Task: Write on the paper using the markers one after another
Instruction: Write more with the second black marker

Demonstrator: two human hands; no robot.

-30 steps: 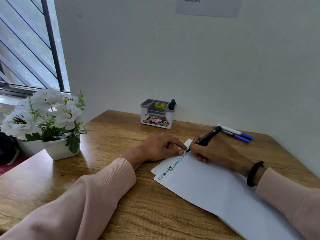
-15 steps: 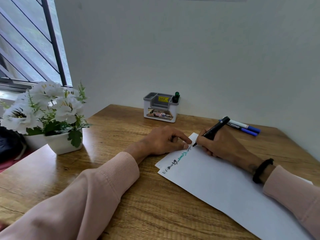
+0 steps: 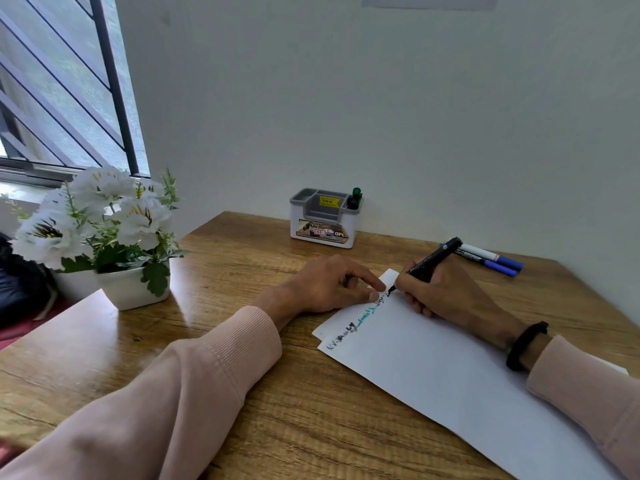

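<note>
A white sheet of paper (image 3: pixel 433 368) lies slanted on the wooden desk (image 3: pixel 242 393), with a line of black and green writing along its upper left edge. My right hand (image 3: pixel 446 292) grips a black marker (image 3: pixel 433 261), its tip touching the paper at the end of that line. My left hand (image 3: pixel 329 285) rests palm down beside it, with a fingertip pressing the paper's top edge. Two markers with blue caps (image 3: pixel 495 261) lie on the desk behind my right hand. A green-capped marker (image 3: pixel 355 197) stands in a holder at the back.
A white and grey pen holder (image 3: pixel 323 220) stands against the wall. A white pot of white artificial flowers (image 3: pixel 104 230) sits at the desk's left edge, by a barred window (image 3: pixel 59 88). A wall closes the back and right sides.
The marker tip has moved slightly along the written line. The view has tilted down a little, so everything sits higher in the frame. My left hand stays on the paper.
</note>
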